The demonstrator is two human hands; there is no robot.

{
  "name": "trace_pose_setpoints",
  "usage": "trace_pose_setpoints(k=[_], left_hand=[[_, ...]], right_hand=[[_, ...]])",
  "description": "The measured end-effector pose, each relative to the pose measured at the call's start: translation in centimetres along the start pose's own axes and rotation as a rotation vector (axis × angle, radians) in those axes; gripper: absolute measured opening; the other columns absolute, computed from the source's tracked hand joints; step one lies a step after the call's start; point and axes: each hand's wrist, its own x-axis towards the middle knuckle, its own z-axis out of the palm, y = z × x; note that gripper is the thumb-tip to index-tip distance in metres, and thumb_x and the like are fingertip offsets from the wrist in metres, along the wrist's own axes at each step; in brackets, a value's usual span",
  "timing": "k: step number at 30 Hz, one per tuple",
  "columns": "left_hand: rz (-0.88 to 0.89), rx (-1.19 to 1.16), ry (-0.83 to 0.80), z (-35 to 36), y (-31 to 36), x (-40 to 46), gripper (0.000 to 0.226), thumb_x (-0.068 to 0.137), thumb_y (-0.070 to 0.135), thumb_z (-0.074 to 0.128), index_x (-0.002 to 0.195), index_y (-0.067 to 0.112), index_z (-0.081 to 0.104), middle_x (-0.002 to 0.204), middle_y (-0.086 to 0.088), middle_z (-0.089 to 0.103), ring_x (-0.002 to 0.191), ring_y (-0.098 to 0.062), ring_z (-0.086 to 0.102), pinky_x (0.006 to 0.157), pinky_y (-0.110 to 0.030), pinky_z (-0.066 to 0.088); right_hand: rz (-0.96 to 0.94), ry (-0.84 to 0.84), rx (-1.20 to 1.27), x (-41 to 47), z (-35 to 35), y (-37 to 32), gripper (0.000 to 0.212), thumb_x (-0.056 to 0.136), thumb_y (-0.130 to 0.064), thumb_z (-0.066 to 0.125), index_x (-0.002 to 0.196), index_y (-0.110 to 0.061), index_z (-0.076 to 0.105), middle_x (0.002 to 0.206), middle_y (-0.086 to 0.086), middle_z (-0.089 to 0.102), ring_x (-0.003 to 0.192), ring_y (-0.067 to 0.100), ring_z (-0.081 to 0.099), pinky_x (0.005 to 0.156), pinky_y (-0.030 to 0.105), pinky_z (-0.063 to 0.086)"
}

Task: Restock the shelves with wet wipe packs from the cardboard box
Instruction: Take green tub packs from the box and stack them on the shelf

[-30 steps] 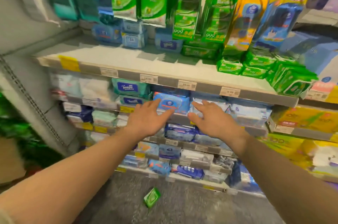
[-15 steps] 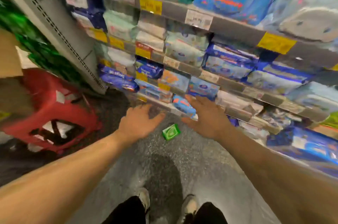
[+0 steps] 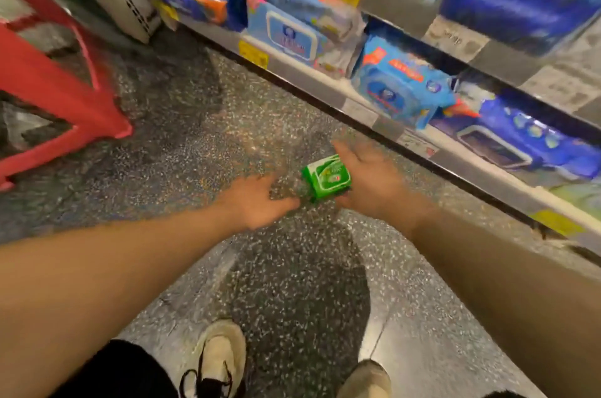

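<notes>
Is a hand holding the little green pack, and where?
The right hand is at the green pack, against its right side. Blur hides whether it grips yet. The left hand holds nothing.

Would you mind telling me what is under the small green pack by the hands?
The green pack sits over the speckled floor, its right side against the right hand. Whether fingers reach beneath it is hidden. The left hand is beside it.

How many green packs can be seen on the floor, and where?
1. The green pack lies on the speckled floor below the bottom shelf, between the two hands, against the right hand. Others may lie outside the view.
</notes>
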Motion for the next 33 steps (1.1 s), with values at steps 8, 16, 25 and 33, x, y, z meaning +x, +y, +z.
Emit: trace_pose_setpoints(k=[8, 16, 25, 33], left_hand=[[-0.036, -0.033, -0.041, 4.2, -4.4, 6.2, 0.106, 0.073, 0.09, 0.035, 0.155, 0.024, 0.025, 0.161, -0.007, 0.026, 0.146, -0.03, 0.028, 0.117, -0.044, 0.029], [0.098, -0.044, 0.002, 4.4, -1.5, 6.1, 0.083, 0.085, 0.076, 0.044, 0.151, 0.027, 0.031, 0.155, -0.008, 0.036, 0.139, -0.029, 0.039, 0.113, -0.042, 0.035], [0.078, -0.702, -0.02, 0.1, 4.2, 1.5, 0.101, 0.076, 0.044, 0.076, 0.156, 0.031, 0.015, 0.146, 0.0, 0.048, 0.121, -0.019, 0.056, 0.101, -0.04, 0.049], [0.25, -1.106, -0.138, -13.8, 13.5, -16.3, 0.078, 0.059, 0.044, 0.087, 0.127, 0.057, 0.051, 0.112, 0.006, 0.069, 0.098, -0.016, 0.066, 0.078, -0.043, 0.056]], right_hand=[[-0.06, -0.111, -0.355, 7.8, 7.5, -0.1, 0.121, 0.085, -0.014, 0.077, 0.161, -0.023, -0.017, 0.171, 0.007, -0.014, 0.157, 0.032, -0.01, 0.126, 0.053, 0.001], [-0.021, -0.003, -0.186, 6.8, 7.3, 0.1, 0.084, 0.073, -0.035, 0.084, 0.14, -0.01, 0.039, 0.138, 0.012, 0.044, 0.132, 0.033, 0.038, 0.113, 0.044, 0.037], [0.435, 0.113, 0.815, 1.5, -3.0, -2.4, 0.108, 0.058, -0.056, 0.082, 0.142, -0.017, 0.025, 0.126, 0.008, 0.057, 0.11, 0.029, 0.061, 0.097, 0.042, 0.055], [0.59, 0.112, 1.279, -14.1, -23.1, -5.2, 0.08, 0.075, -0.044, 0.085, 0.128, -0.023, 0.029, 0.113, 0.005, 0.064, 0.09, 0.026, 0.073, 0.074, 0.051, 0.064]])
